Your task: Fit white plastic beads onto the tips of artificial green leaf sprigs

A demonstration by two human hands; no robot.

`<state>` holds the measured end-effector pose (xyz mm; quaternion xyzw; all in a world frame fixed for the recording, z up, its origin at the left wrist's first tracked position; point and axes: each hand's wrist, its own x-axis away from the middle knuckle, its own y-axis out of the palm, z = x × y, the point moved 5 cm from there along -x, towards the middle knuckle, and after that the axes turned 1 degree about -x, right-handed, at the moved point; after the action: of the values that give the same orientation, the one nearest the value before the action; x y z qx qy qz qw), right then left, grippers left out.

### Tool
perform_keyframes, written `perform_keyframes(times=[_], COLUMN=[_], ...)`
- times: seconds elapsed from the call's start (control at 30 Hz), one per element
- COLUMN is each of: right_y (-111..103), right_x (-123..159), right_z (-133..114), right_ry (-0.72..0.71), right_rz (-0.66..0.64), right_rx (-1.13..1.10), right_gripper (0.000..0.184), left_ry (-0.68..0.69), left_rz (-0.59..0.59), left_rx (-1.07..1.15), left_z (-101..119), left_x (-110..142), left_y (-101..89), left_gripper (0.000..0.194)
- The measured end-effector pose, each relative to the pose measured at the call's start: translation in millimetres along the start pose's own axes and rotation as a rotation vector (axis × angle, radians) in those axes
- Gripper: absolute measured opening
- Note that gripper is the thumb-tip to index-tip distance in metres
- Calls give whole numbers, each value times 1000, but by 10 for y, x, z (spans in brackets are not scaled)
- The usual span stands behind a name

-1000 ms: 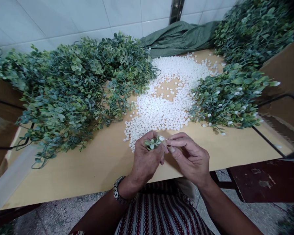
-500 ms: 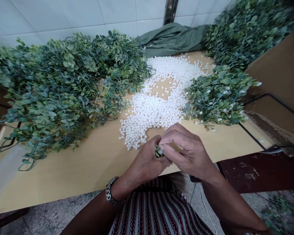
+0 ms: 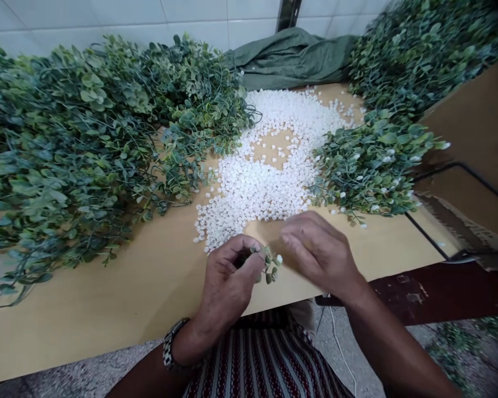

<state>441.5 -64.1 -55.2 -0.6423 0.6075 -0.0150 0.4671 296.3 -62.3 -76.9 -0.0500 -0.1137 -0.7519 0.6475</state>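
Between the thumb and fingers of my left hand (image 3: 232, 276) is an artificial leaf sprig (image 3: 269, 265) with small green leaves. A white bead (image 3: 279, 258) sits at its right tip. My right hand (image 3: 323, 251) is just to the right of the sprig, apart from it. Its fingers are curled in toward the thumb and slightly blurred, and anything between them is too small or hidden to make out. Beyond both hands spreads a pile of white beads (image 3: 253, 190) on the tabletop (image 3: 170, 282).
A large heap of green artificial stems (image 3: 78, 132) covers the left side. At the right lies a bunch with white tips (image 3: 373, 166), beside a cardboard box (image 3: 473, 127) and a black metal frame (image 3: 427, 235). Green cloth (image 3: 294, 61) and more foliage (image 3: 423, 50) are at the back.
My hands have come apart: the right has drawn off to the right, while the left has turned, moved slightly left and now shows the sprig with a white bead on it.
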Motion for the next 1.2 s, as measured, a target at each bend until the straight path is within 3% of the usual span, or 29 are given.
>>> perform_keyframes(times=[0.13,0.23,0.4,0.5,0.63,0.8,1.0,1.2], right_y=[93,235,313,200,56,136,313,353], right_x=[-180,-227,-217,-232,-211,-44,99,169], right_z=[180,224,223,199,170,97,72,78], right_ry=[-101,-183,-221,-145,142,442,562,623], right_rz=[-142,-241,-226,-99,1,47,109,155], right_rx=[319,516,528,326,-164,-634,-952,-1050], right_gripper=[14,17,19,16,10,15,18,16], left_ry=[-122,-143,-142,-152,-130,-21,55,60], left_rz=[122,143,134,115,45,-49,-46,-46], left_rx=[171,232,254,254,226,176,92,62], left_z=[-62,-42,-31,-54,-69,-55,-40,-36], left_x=[-38,-50,-51,-49,-35,2,32,15], left_y=[-100,-112,-96,-92,-91,-60,-7,20], left_gripper=[11,13,11,11,10,6,11,14])
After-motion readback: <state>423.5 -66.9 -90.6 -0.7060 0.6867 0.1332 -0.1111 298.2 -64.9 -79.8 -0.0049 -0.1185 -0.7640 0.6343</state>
